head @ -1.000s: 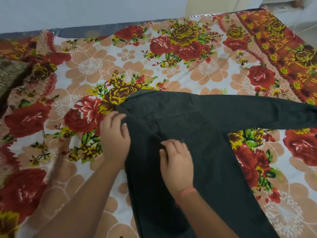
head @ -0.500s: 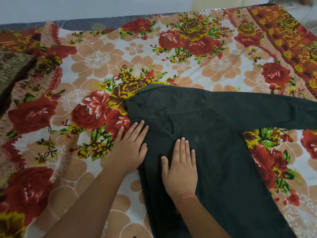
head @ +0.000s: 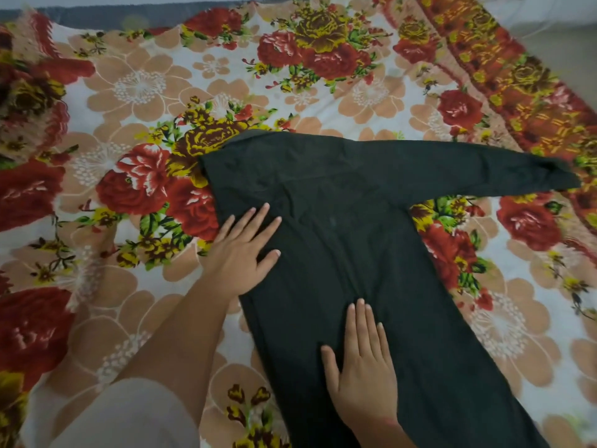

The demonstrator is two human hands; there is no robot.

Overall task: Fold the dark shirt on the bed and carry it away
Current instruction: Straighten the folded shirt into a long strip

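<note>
I see the dark shirt, soft matte cloth with faint creases, lying flat on the flowered bedsheet, one long sleeve stretched out to the right of both palms. My left hand lies flat, fingers spread, across the shirt's left edge. My right hand presses palm-down on the body, fingers straight and together, gripping nothing.
</note>
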